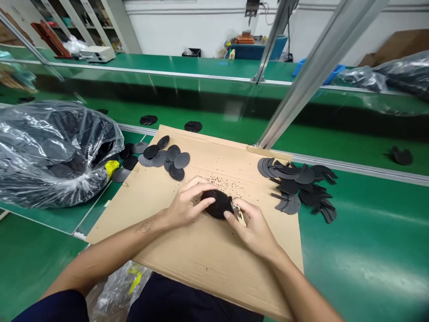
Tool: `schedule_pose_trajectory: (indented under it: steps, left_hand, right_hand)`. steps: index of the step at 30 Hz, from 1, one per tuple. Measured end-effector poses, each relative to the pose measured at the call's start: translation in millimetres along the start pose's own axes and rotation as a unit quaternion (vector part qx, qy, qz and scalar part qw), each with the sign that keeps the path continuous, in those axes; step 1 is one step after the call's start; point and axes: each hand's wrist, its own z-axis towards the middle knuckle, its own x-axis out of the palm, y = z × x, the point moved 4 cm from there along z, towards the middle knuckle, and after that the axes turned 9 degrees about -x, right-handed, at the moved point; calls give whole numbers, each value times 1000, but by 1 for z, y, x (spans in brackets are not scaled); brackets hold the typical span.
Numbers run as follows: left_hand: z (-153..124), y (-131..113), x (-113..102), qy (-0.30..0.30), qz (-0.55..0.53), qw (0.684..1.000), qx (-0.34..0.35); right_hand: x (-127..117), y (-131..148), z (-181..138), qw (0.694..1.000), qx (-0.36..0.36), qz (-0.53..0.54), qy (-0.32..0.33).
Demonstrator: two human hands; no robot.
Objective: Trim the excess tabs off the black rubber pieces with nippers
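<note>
My left hand (pixel 188 200) is closed on the left side of a black round plastic disc (pixel 217 204), thumb on top. At the disc's right edge, my right hand (pixel 252 226) grips small metal nippers (pixel 237 211) with a pale handle. The tips of the nippers touch or nearly touch that edge; my fingers partly hide them. Beneath both hands lies a cardboard sheet (pixel 187 250), sprinkled with tiny black scraps (pixel 224 182) just beyond the disc.
Loose black discs (pixel 173 153) lie at the sheet's back left, beside a clear plastic bag (pixel 56 154) full of dark pieces. Overlapping black parts with thin stems (pixel 296 183) cover the right edge. A slanted metal post (pixel 295 94) rises behind, and several parts (pixel 193 126) rest on the green surface.
</note>
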Motion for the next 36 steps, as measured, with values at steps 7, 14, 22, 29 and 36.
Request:
schedule_pose_trajectory:
  steps: [7,14,22,29,36]
  left_hand:
    - [-4,0,-3,0,34,999,27]
    - [-5,-3,-2,5,19,1000,14]
    - [-8,-6,-1,-14,60,997,51]
    - [-9,-5,2,9,5,1000,-2]
    - [-13,-14,2,-30,49,991,122]
  right_hand:
    - [2,3,-1,1000,-6,0,15]
    - [4,4,-1,1000,1,-6,24]
    - [4,6,1,1000,4,-6,25]
    - [6,5,-1,999,-33,-37,14]
    - [3,13,-3,970,-166,-173,-49]
